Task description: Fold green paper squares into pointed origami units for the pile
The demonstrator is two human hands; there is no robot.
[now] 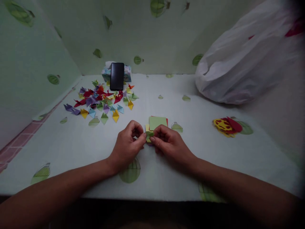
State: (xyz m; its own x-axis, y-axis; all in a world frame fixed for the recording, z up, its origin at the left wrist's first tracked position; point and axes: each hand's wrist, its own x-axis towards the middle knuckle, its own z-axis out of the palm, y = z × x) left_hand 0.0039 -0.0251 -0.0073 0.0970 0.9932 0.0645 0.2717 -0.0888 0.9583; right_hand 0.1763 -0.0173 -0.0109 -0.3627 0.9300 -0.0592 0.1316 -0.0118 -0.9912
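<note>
Between my two hands is a small piece of folded green paper [149, 135], its exact shape partly covered by fingers. My left hand [130, 141] pinches its left side with thumb and forefinger. On the other side, the thumb and fingers of my right hand [170, 141] close on it. Just beyond lies a stack of square paper sheets [158, 122], light green on top with a red edge showing. Yellow sheets stick out of the stack behind the folded piece.
Many-coloured folded paper shapes [100, 100] lie heaped at the back left. A dark phone [117, 76] leans on a tissue box [128, 73]. At the back right sits a large white plastic bag [233, 63]; nearer are red and yellow cut-outs [225, 125]. Walls border the table.
</note>
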